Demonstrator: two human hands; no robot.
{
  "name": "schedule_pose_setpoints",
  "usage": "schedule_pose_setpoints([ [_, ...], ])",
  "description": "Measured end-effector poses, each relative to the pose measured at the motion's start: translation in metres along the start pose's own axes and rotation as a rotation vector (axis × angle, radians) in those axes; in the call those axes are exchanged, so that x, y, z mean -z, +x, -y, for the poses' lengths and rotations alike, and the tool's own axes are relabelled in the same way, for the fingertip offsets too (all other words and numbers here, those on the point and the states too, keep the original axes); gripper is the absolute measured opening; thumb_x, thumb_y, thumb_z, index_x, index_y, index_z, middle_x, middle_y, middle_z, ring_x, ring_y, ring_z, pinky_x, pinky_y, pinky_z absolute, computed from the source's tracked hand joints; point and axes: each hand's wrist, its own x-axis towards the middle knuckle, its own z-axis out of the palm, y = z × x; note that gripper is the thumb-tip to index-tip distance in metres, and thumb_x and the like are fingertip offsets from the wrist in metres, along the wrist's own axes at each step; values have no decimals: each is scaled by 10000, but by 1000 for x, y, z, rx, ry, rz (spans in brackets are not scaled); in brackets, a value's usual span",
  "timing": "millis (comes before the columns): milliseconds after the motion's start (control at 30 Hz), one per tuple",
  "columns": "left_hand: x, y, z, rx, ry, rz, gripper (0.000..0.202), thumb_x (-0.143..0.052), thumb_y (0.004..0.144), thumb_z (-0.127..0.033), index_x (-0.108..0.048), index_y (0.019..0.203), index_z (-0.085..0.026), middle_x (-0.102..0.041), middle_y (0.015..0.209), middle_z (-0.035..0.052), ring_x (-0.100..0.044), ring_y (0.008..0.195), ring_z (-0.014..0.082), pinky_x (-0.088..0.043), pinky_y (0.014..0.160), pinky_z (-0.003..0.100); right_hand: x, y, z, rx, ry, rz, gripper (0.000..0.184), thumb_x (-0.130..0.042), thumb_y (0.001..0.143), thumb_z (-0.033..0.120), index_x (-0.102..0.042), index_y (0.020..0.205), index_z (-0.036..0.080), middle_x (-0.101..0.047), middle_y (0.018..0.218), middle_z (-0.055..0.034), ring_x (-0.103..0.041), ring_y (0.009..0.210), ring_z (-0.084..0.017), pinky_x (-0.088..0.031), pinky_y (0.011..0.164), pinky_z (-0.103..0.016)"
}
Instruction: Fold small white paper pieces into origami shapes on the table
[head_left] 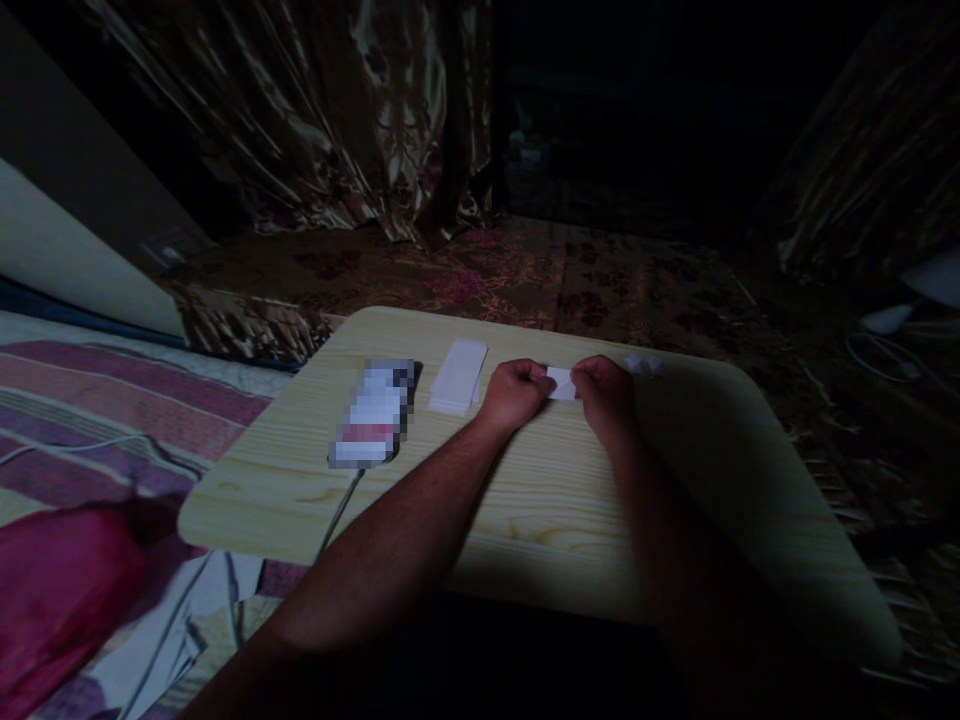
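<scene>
Through the head camera, I pinch a small white slip between both hands. My left hand is closed on its left edge and my right hand on its right edge. The slip is low over the far middle of the table. A paper stack lies just left of my left hand, and beyond it a phone with its cable. A pale scrap lies near my right hand.

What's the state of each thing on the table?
white slip: pinched at both ends between the hands.
left hand: fingers shut on white slip.
right hand: fingers shut on white slip.
paper stack: flat on the table, untouched.
phone: lying flat, cable at its near end.
</scene>
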Motion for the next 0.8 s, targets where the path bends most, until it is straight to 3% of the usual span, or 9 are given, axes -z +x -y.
schedule_pose_setpoints([
  [433,1,1,0,13,24,14,161,-667,641,-312,-635,667,-156,-579,583,-12,-452,500,89,-342,494,219,1,1,0,1,-6,-14,143,-568,729,337,-604,736,198,-578,545,31,-537,526,-145,-400,524,-258],
  [800,2,1,2,-66,108,29,147,-637,672,-304,-637,688,-158,-601,626,4,-474,549,104,-362,535,227,3,0,6,-9,-30,-31,153,-561,731,337,-607,721,192,-575,550,34,-520,525,-133,-387,525,-250],
])
